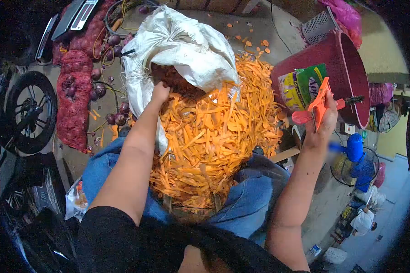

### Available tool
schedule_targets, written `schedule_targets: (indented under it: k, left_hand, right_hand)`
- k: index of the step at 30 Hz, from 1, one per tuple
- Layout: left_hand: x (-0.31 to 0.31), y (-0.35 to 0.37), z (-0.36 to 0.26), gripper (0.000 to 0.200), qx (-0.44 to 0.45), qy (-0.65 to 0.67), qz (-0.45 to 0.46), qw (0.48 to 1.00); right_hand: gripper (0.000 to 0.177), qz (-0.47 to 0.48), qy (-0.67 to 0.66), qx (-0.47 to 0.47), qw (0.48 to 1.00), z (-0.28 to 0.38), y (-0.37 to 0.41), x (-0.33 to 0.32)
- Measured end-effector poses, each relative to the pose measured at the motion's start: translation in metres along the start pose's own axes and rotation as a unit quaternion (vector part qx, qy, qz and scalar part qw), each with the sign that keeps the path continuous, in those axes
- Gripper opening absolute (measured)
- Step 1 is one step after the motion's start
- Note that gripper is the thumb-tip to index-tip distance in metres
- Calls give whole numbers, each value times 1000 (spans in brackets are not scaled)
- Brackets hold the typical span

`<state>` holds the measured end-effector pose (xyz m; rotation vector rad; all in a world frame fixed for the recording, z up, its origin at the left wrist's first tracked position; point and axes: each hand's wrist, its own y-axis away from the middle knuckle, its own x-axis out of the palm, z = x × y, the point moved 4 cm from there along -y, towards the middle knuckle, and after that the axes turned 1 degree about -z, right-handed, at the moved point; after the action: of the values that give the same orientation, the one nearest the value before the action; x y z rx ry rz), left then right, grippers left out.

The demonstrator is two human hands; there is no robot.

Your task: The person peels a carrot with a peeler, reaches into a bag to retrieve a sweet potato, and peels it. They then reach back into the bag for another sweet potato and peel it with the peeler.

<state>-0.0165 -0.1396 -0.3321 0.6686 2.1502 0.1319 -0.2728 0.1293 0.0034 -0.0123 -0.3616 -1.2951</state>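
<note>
My left hand (161, 93) reaches into the mouth of a white woven sack (187, 50); its fingers are mostly hidden against the dark contents. My right hand (325, 113) is raised at the right, wrapped round an orange tool (318, 105) that looks like a peeler. A large heap of orange peelings (209, 132) lies between my legs and spreads up the right side of the sack. Behind my right hand is a tilted dark red tub (314, 63) with a green and yellow label.
Red net sacks of onions (74, 100) lie at the left, with loose onions (120, 118) beside them. A spoked wheel (31, 112) stands at the far left. A grey basket (318, 28) is at the top right, a blue fan (354, 148) at the right. A person (363, 221) is far off.
</note>
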Motion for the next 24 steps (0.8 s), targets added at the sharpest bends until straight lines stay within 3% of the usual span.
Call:
schedule_targets:
  k: [2, 5, 6, 8, 15, 20, 24]
  left_hand:
    - [-1, -9, 3, 35, -12, 14, -81, 997]
    - [18, -48, 29, 35, -94, 41, -84, 991]
    - [26, -66, 44, 44, -160, 26, -33, 986]
    - [28, -88, 44, 44, -205, 38, -18, 978]
    - [30, -119, 34, 44, -190, 127, -93, 969]
    - [38, -128, 34, 44, -167, 182, -106, 963]
    - [47, -132, 35, 44, -157, 223, -111, 956]
  right_hand:
    - [18, 14, 25, -10, 1000, -9, -11, -5]
    - [21, 24, 73, -9, 997, -15, -19, -7]
    - [21, 19, 98, 0, 995, -18, -19, -8]
    - [22, 22, 109, -5, 994, -19, -22, -10]
    - [23, -13, 153, -1, 988, -26, -27, -10]
    - [22, -53, 193, -17, 980, -28, -38, -12]
    - [21, -35, 204, -12, 978, -32, -47, -19]
